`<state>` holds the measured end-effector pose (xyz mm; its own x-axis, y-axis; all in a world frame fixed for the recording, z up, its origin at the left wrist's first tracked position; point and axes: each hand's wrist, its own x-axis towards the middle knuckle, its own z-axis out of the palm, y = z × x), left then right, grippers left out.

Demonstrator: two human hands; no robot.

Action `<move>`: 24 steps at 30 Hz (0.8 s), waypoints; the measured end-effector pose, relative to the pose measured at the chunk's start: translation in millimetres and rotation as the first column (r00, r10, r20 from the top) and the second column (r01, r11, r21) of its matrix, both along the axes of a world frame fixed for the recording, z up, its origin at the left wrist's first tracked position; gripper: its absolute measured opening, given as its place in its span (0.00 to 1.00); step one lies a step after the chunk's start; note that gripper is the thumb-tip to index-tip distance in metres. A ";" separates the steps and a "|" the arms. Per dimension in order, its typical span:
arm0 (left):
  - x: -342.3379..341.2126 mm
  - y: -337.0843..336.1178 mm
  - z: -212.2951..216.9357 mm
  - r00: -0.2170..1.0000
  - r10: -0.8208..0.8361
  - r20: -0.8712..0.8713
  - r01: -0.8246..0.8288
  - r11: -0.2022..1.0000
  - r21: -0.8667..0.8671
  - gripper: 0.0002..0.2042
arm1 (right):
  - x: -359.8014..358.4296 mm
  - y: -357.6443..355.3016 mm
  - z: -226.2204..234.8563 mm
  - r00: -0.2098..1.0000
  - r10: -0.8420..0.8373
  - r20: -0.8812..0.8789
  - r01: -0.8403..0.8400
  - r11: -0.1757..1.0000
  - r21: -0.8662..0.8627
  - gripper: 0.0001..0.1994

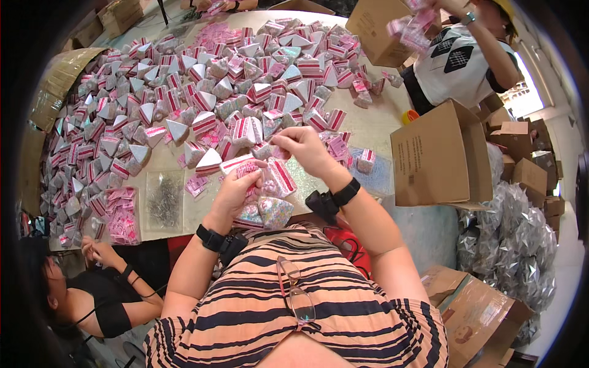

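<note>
1. the person's left hand (240, 187) is closed, thumb against fingers, on a small pink-and-white printed packet (248, 167), in front of the striped shirt at the table's near edge.
2. the person's right hand (305, 149) is bent inward with thumb and forefinger drawn together, just beyond the left one; whether anything thin is pinched there, i cannot tell.
3. a wedge-shaped, cake-slice-like box with red, pink and white stripes (283, 176) lies just right of the packet, below the right hand.
4. a pastel, multicoloured patterned wedge (276, 212) sits nearer the body, below the left hand's fingers.
5. a broad heap of similar striped and silvery-grey wedges (202, 98) covers much of the pale tabletop (162, 230) beyond both hands.
6. at the left near edge, a shallow stack of flat pink packets (123, 214) lies beside the heap.
7. an open brown cardboard box (429, 159) stands to the right; past it, a co-worker in a white-and-black top (457, 67) holds up pink packets (416, 30).
</note>
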<state>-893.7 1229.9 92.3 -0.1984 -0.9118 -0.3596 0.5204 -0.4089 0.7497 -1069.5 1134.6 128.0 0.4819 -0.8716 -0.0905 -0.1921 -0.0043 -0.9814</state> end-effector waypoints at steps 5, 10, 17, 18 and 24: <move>-1.5 -6.3 -14.8 0.994 0.082 0.075 -0.081 0.997 -0.008 0.10 | -30.3 -20.5 5.1 0.957 0.026 -0.289 -0.159 0.879 -0.449 0.27; 0.9 -12.0 -20.5 0.993 0.105 0.056 -0.105 0.994 -0.001 0.11 | -57.8 -22.3 51.0 0.914 -0.083 -0.396 -0.061 0.939 -0.339 0.21; -0.5 -15.7 -14.9 0.992 0.119 0.047 -0.120 0.993 0.020 0.11 | -78.5 -0.5 90.6 0.965 0.022 -0.261 -0.124 0.916 -0.382 0.17; -1.7 -16.2 -14.4 0.992 0.116 0.044 -0.118 0.993 0.030 0.10 | -78.3 4.1 94.3 0.955 0.070 -0.290 -0.210 0.848 -0.487 0.17; -2.9 -16.1 -10.0 0.987 0.147 0.068 -0.151 0.987 0.051 0.10 | -64.4 38.5 143.1 0.760 0.609 -0.229 -0.629 0.599 -0.494 0.12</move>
<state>-896.5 1213.8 82.3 -0.0365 -0.9075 -0.4184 0.5302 -0.3725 0.7617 -1134.0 1173.1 271.1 0.9294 -0.2760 0.2449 0.0178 -0.6293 -0.7770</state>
